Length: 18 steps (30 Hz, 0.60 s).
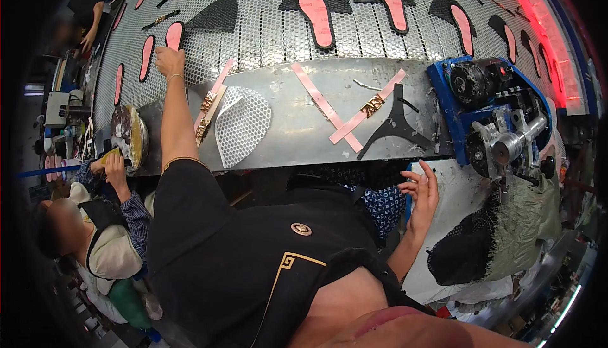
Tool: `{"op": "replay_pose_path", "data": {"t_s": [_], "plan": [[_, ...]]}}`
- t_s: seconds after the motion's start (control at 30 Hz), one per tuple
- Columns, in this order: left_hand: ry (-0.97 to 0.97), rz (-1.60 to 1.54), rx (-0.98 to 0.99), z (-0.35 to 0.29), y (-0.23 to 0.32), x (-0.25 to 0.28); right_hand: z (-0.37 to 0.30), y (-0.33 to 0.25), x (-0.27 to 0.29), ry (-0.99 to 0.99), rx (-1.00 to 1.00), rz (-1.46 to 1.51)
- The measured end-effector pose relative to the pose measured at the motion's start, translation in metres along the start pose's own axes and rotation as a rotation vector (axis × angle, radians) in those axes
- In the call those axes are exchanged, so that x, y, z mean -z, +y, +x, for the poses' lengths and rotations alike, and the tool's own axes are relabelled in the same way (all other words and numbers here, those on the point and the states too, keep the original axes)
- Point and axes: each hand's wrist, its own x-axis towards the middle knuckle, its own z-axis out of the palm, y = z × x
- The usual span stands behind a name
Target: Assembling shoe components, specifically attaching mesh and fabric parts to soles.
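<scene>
Far to the left of the blue machine (497, 120), the left arm stretches nearly straight out, wrist bent, a thin band around it. The left hand (170, 63) has its fingers curled down at the near end of a pink-faced sole (173, 34), which lies on the perforated metal bed (253, 47), well left of the machine; I cannot tell whether the fingers pinch it or only touch it.

The right hand (421, 199) is just below and left of the machine, raised from a bent elbow, its fingers loosely parted and half bent, with nothing visible in its grasp.

As for writing, the pink faces of the soles bear small darker print, too fine to read. On the table (285, 136), left of the machine, two pink straps (345, 127) cross, one carrying a gold ornament (373, 105) shaped as raised letters. Similar lettered gold pieces sit on the pink strap pair (212, 101) farther left of the machine. Between the crossed straps and the machine lies a black three-armed piece (397, 123). Below and left of the machine, a blue cloth (383, 210) shows a repeated pale pattern.
</scene>
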Motion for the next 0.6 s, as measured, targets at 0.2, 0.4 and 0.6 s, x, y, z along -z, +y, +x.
{"op": "replay_pose_path", "data": {"t_s": [0.2, 0.4, 0.6], "plan": [[0.401, 0.142, -0.362, 0.005, -0.006, 0.003, 0.003, 0.000, -0.003, -0.046, 0.027, -0.082], [-0.135, -0.302, 0.224, 0.015, -0.014, -0.013, 0.000, 0.002, 0.000, -0.061, 0.060, -0.127], [0.318, 0.137, -0.302, -0.018, -0.007, 0.012, -0.005, 0.008, 0.004, -0.047, 0.042, -0.094]]}}
